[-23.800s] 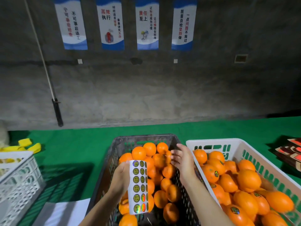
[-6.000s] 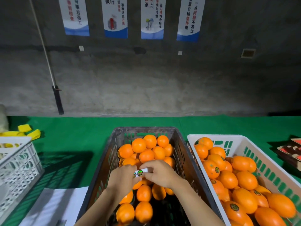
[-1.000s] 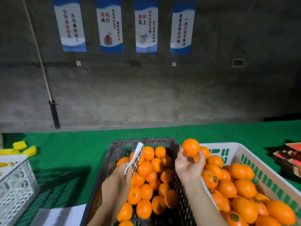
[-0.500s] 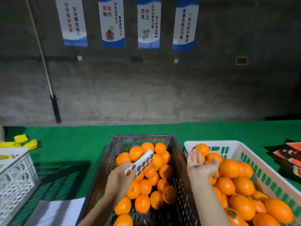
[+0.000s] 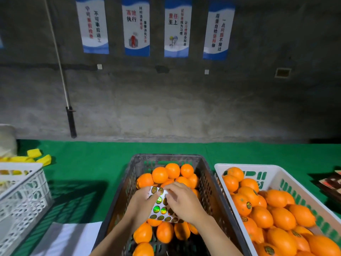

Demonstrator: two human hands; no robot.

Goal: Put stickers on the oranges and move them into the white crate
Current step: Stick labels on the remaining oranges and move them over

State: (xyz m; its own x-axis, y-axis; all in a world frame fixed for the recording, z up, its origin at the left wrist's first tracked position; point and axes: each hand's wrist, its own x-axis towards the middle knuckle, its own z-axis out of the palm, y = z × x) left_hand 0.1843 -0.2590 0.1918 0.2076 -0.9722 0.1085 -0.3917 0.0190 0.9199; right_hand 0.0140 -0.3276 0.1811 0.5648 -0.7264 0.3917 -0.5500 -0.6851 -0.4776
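Observation:
A dark grey crate [image 5: 206, 174] in the middle holds several plain oranges [image 5: 159, 174]. To its right stands the white crate [image 5: 287, 183], filled with oranges that carry round stickers [image 5: 248, 205]. Over the dark crate my left hand [image 5: 140, 204] holds a white sticker sheet [image 5: 160, 206] with shiny green and gold dots. My right hand [image 5: 182, 200] lies on the sheet's right side, fingertips at its top edge; whether it pinches a sticker is hidden by the fingers.
A green cloth [image 5: 92, 163] covers the table. Another white crate [image 5: 22, 198] stands at the left, with yellow pieces [image 5: 36, 156] behind it. White paper [image 5: 68, 237] lies at the near edge. Dark boxes [image 5: 332, 183] sit at the far right. A concrete wall rises behind.
My right hand let an orange go into the white crate and came back left to the sticker sheet. My left hand lowered the sheet flat over the dark crate.

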